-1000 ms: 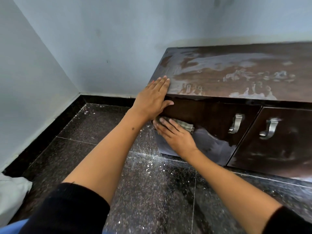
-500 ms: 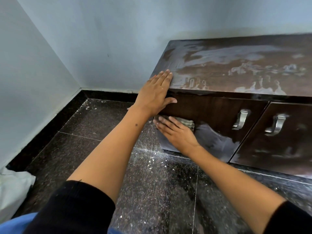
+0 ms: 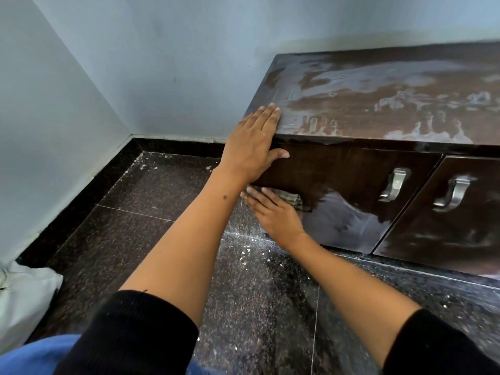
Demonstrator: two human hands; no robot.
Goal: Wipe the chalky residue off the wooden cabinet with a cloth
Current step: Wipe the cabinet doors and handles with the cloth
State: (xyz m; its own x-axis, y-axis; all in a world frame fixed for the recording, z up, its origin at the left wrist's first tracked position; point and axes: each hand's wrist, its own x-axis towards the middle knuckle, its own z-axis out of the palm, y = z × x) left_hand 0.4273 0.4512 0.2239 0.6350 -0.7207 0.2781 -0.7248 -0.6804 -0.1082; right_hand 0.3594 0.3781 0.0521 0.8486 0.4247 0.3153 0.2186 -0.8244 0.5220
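A low dark wooden cabinet (image 3: 351, 169) stands against the wall, its top smeared with pale chalky residue (image 3: 378, 85). More residue clouds the lower part of the left door. My left hand (image 3: 254, 147) lies flat on the cabinet's top left corner, fingers straight, thumb over the front edge. Below it my right hand (image 3: 276, 212) presses a greenish checked cloth (image 3: 290, 198) flat against the left door, near its left edge. The cloth is mostly hidden under my fingers.
Two metal handles (image 3: 395, 184) (image 3: 454, 194) stick out of the doors. The dark speckled floor (image 3: 162, 226) carries white chalk flecks in front of the cabinet. A white bag (image 3: 24, 299) lies at the lower left by the wall.
My right hand with the cloth has slid slightly down and left on the door. The left hand has stayed on the corner. The view has shifted a little.
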